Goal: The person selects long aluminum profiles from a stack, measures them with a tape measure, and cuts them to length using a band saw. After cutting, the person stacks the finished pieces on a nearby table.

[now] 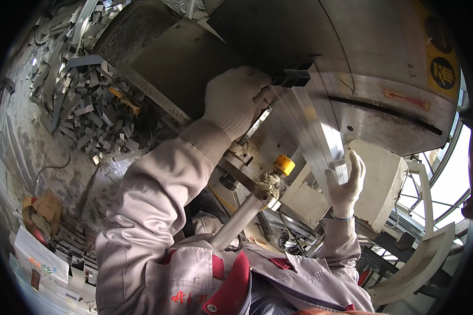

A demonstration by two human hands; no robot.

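A long silvery metal profile point(312, 123) runs across the machine, its far end showing dark hollow openings. My left hand point(234, 100), in a white knitted glove, reaches to that far end; its fingers are curled against the profile's left edge, with the fingertips partly hidden. Around the near end, my right hand point(347, 184), gloved too, has its thumb on one side and its fingers on the other. Above the profile is the machine's large metal housing point(284, 31), with a dark slot in its side.
Metal offcuts point(97, 94) lie heaped on the floor at left, beside a sloping metal plate point(181, 63). A yellow-capped fitting point(284, 165) and a metal cylinder point(239, 223) stand between my arms. At lower left is a white box point(39, 252). A pale curved frame point(420, 268) stands at right.
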